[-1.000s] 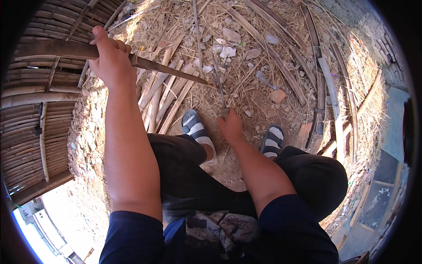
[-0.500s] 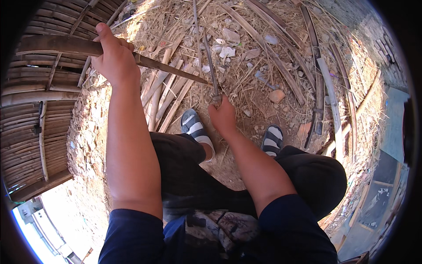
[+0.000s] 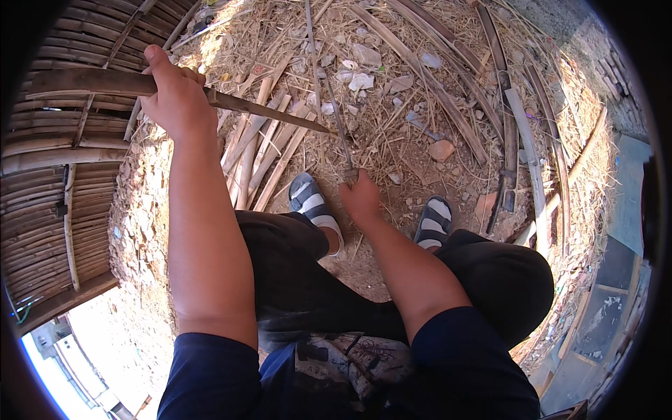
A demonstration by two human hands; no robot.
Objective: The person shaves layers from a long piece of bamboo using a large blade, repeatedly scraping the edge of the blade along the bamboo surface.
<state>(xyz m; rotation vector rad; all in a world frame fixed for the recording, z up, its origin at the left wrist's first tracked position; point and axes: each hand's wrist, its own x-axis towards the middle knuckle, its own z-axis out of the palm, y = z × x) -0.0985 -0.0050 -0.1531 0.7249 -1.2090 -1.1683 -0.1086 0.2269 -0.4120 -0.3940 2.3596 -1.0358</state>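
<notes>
The long, tapered, dark-brown wooden strip (image 3: 246, 105) passes through the left hand (image 3: 180, 98), fingers wrapped around it, and projects from both sides. Its pointed end lies beside the long, thin, grey metal blade (image 3: 344, 145); contact cannot be determined. The right hand (image 3: 362, 199) grips the blade's base, largely hiding it.

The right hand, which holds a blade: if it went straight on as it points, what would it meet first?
Probably the tip of the strip in the left hand, just ahead beside the blade; depth is unclear, so it may miss.
</notes>
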